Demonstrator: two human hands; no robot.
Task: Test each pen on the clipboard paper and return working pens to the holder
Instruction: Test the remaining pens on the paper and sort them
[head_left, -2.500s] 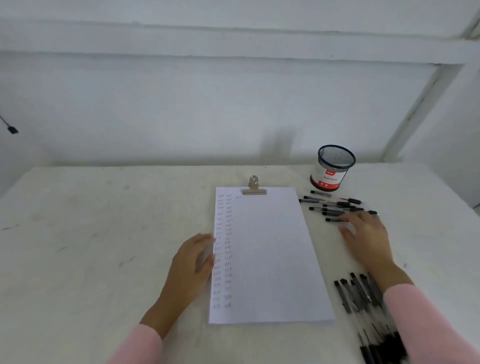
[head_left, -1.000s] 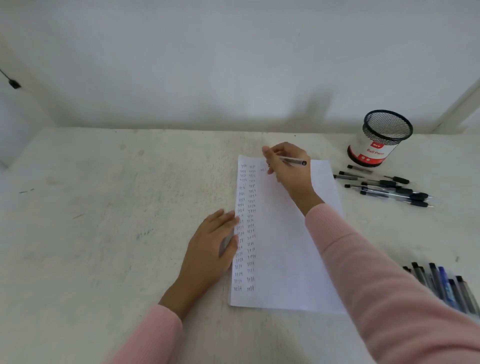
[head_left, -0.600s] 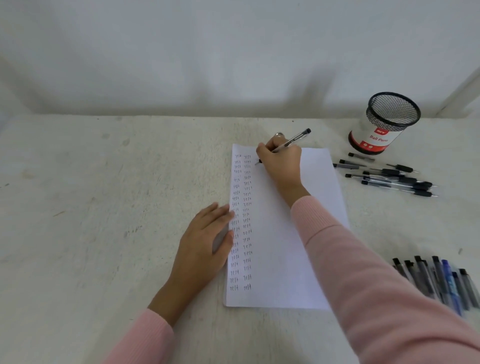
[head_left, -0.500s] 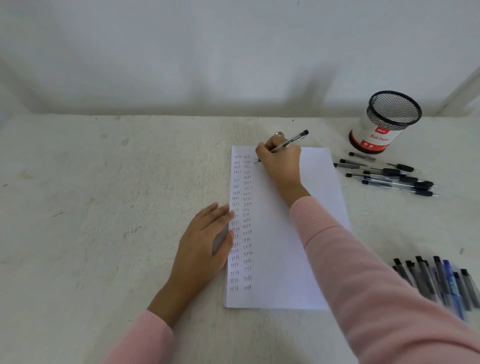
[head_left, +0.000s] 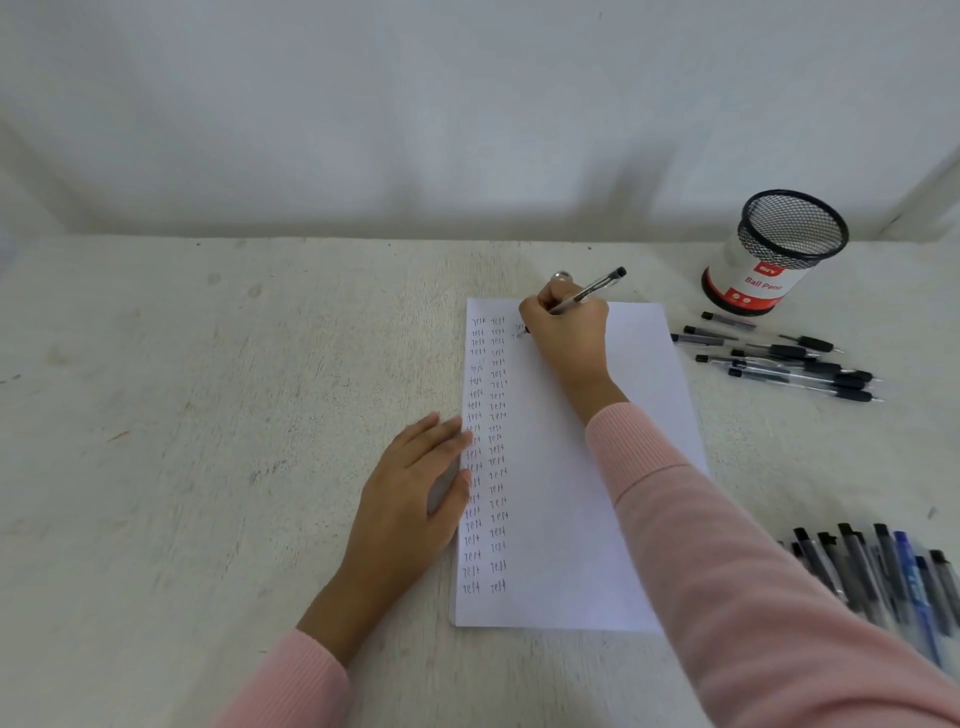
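Here the right hand (head_left: 566, 332) pinches a clear ballpoint pen (head_left: 589, 291), tip on the clipboard paper (head_left: 561, 519) just past two columns of "test". The left hand (head_left: 410, 499) lies flat, fingers loosely spread, on the sheet's left edge; bare table (head_left: 182, 415) stretches beyond it. The mesh pen holder (head_left: 774, 254) stands well right of the writing fingers.

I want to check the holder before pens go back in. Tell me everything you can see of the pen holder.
The pen holder is a round cup of black wire mesh with a black rim and base. A white label with a red band and red print reading "Ball Pens" wraps its lower part. It stands upright, looking slightly tilted in the wide-angle view, at the table's far right near the wall. No pens stick out of it. Loose pens lie just in front; whether any touch it is unclear. Neither hand touches it.
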